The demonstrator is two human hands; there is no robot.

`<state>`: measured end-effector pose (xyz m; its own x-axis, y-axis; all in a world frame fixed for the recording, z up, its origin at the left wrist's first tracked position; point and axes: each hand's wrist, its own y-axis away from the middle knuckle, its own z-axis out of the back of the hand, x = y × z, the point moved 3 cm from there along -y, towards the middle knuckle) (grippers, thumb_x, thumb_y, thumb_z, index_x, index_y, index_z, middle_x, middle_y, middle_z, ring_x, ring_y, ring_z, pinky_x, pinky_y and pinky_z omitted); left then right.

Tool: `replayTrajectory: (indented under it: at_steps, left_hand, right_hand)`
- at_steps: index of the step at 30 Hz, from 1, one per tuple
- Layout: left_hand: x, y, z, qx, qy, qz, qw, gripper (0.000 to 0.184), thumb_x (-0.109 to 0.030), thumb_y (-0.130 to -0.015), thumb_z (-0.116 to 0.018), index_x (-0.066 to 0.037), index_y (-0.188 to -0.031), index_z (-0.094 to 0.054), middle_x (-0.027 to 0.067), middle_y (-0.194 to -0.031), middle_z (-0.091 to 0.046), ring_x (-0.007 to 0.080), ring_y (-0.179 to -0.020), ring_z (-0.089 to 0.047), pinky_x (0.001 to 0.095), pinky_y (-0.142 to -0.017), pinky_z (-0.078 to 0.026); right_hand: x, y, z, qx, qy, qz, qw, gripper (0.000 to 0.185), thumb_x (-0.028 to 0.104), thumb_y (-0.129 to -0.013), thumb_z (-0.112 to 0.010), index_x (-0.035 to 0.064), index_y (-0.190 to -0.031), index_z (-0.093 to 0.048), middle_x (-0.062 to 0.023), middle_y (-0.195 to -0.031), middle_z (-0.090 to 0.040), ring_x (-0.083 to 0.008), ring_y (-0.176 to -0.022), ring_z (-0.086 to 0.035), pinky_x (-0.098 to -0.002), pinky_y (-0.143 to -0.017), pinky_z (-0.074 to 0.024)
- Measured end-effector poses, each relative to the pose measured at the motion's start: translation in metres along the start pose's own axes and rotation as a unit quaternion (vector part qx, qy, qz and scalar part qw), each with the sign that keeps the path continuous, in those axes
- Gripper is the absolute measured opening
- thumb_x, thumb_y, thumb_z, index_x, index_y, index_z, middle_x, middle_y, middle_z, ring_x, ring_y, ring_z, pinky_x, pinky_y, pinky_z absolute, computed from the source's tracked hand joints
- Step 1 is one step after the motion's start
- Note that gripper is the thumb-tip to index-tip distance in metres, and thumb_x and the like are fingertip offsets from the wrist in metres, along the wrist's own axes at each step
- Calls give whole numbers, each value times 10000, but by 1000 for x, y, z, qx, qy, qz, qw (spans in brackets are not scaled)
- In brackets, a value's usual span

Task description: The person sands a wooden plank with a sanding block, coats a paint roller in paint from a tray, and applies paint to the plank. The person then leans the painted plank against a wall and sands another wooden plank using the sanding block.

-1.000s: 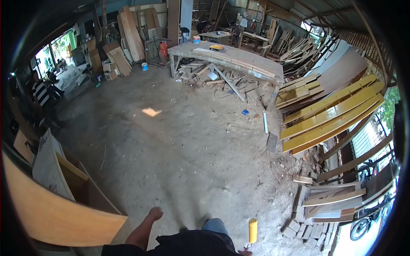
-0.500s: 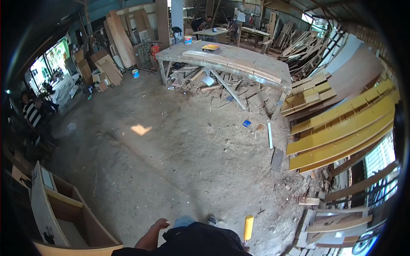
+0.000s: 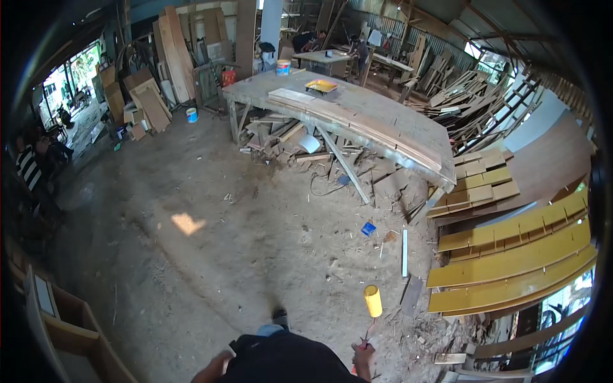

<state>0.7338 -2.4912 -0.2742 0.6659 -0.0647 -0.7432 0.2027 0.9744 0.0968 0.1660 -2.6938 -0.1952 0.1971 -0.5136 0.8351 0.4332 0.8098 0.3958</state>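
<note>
Roller: the yellow roller (image 3: pixel 372 301) is at the near right, just right of the body, its sleeve pointing away on a thin wire; how high it is cannot be told.
Right hand: the fingers of the right hand (image 3: pixel 363 355) are wrapped around the roller's red handle; a firm grip low on it, wrist steady, should keep the sleeve from swinging.
Left hand: the left hand (image 3: pixel 220 363) is near the body, well apart from the roller; whether its fingers are spread or closed cannot be told.
Sleeve care: best held out from the clothes and off the floor (image 3: pixel 255 255), since grit would likely stick to a wet sleeve.
Footing: the strip (image 3: pixel 405 253) and blue scrap (image 3: pixel 368 228) lie ahead on the right; stepping left of them looks safer.
Yellow boards: at the right, the yellow boards (image 3: pixel 511 258) are near enough to call for care with the roller.
Desk: far side, the desk (image 3: pixel 399 120) bears a tray (image 3: pixel 320 85), yellow inside, and a bucket (image 3: pixel 283 67).
</note>
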Motion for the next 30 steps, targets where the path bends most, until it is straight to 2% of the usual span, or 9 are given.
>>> replayTrajectory:
  at_steps: [1,2,3,6,14,18,21,24,30]
  left_hand:
    - [8,-45,26,-102,-57,-159,980,414,-400,-948,-641,-81,-1163,-792,178,-982,-785,359,-948,-740,480,-878,-564]
    - [43,-127,38,-7,-34,92,995,465,-439,-913,-655,-52,-1143,-776,229,-1065,-755,396,-1034,-720,497,-921,-555]
    - [83,-197,44,102,-63,333,935,523,-477,-879,-668,-24,-1122,-760,280,-1148,-725,433,-1120,-700,513,-964,-545]
    - [75,-361,135,-10,-101,199,975,438,-353,-936,-559,-9,-1149,-729,270,-1194,-711,466,-1118,-663,531,-987,-524]
    - [37,-673,279,-97,11,182,978,406,-263,-907,-621,-37,-1230,-717,256,-1198,-717,421,-1152,-672,482,-983,-538]
    - [131,-709,243,-69,-9,245,967,425,-329,-956,-611,-35,-1246,-711,275,-1196,-712,446,-1175,-659,493,-1006,-526]
    - [154,-667,230,6,70,428,901,543,-446,-845,-774,-42,-1206,-750,258,-1238,-718,456,-1171,-667,510,-988,-541]
    - [190,-624,214,55,141,497,855,419,-306,-832,-780,-49,-1160,-736,210,-1156,-753,402,-1084,-714,487,-904,-566]
    - [216,-694,249,-28,241,529,813,370,-200,-822,-771,-22,-1141,-712,169,-1117,-764,356,-1013,-735,476,-846,-569]
  right_hand:
    - [-5,-19,-19,-17,1,42,999,330,55,-769,-849,62,-867,-534,-35,-616,-542,-153,-398,-499,-339,-344,-394]
    - [-1,-50,-46,-31,-5,92,995,331,53,-764,-851,66,-853,-532,-40,-619,-549,-155,-400,-497,-334,-351,-394]
    - [27,-61,-67,-32,-10,132,991,285,74,-766,-862,24,-885,-608,-52,-628,-576,-155,-409,-512,-335,-385,-413]
    - [218,-45,-102,16,62,96,993,297,110,-784,-879,-6,-1012,-728,-45,-743,-621,-151,-671,-591,-344,-648,-516]
    - [440,-207,-236,84,114,206,968,380,177,-806,-898,-17,-1088,-733,-72,-867,-730,-96,-716,-608,-282,-664,-518]
    - [520,-334,-330,159,9,249,955,349,114,-830,-886,-47,-1064,-683,-66,-1004,-778,-61,-777,-614,-243,-713,-531]
    - [584,-415,-399,194,30,297,934,346,94,-869,-862,-54,-1104,-656,-102,-1139,-796,-38,-849,-644,-245,-767,-553]
    - [684,-442,-441,207,79,278,935,304,108,-870,-863,-36,-1077,-693,19,-943,-738,-19,-714,-503,-223,-634,-445]
    - [779,-516,-546,212,20,288,934,307,101,-870,-845,-37,-1102,-698,43,-862,-664,-33,-685,-439,-232,-604,-407]
